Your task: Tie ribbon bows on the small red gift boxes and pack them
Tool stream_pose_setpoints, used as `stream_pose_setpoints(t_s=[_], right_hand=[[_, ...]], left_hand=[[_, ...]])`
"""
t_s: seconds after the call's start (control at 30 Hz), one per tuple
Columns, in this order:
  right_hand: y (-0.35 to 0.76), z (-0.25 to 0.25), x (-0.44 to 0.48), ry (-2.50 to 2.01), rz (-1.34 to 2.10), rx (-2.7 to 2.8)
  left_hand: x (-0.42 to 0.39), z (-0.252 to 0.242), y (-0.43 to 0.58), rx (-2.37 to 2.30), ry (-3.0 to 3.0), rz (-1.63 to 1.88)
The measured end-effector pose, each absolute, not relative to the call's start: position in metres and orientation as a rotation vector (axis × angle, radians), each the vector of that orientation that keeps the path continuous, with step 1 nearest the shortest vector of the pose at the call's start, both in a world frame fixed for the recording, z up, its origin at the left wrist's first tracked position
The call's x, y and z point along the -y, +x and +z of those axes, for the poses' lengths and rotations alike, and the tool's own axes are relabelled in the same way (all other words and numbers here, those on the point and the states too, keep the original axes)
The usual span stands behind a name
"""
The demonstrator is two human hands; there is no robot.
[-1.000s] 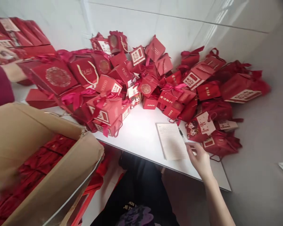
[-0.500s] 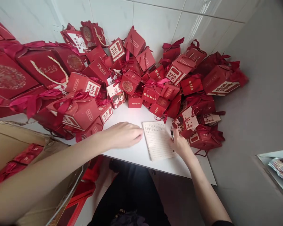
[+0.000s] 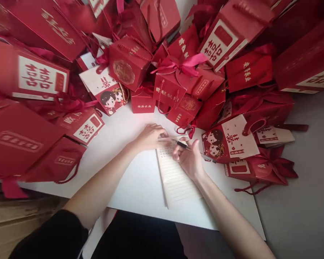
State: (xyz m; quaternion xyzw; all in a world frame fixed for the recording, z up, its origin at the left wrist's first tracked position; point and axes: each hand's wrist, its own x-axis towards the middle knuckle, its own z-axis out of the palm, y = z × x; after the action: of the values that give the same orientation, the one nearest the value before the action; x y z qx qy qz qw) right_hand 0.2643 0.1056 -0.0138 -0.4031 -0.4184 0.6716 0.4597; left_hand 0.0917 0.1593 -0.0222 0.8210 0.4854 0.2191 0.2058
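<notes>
Notebook [image 3: 179, 183] lies lined side up on the worktop [image 3: 129, 183], near the red boxes [image 3: 142, 103]. Right hand [image 3: 191, 161]: grip closed on the pen [image 3: 182, 144]. Left hand [image 3: 152, 136]: at the notebook's top edge; whether its grip is closed cannot be told. Hold the notebook flat; steady the pen before lowering its tip.

Illegibly small handwriting [image 3: 162, 155] on the partly hidden notebook [image 3: 178, 185]

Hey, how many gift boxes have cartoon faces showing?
2 clearly visible: one gift box beyond the left hand, and another right of the notebook. More may be hidden among the piled boxes.
</notes>
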Motion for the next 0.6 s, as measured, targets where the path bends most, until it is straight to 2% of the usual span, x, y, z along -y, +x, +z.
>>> stream_pose_setpoints(t_s=[0.3, 0.6], right_hand=[[0.257, -0.018, -0.100, -1.334, 1.206, 1.167], [0.260, -0.021, -0.096, -1.516, 0.931, 1.634]], left_hand=[[-0.161, -0.028, 0.095, -1.379, 2.349, 0.590], [-0.161, -0.026, 0.096, -1.372, 2.303, 0.567]])
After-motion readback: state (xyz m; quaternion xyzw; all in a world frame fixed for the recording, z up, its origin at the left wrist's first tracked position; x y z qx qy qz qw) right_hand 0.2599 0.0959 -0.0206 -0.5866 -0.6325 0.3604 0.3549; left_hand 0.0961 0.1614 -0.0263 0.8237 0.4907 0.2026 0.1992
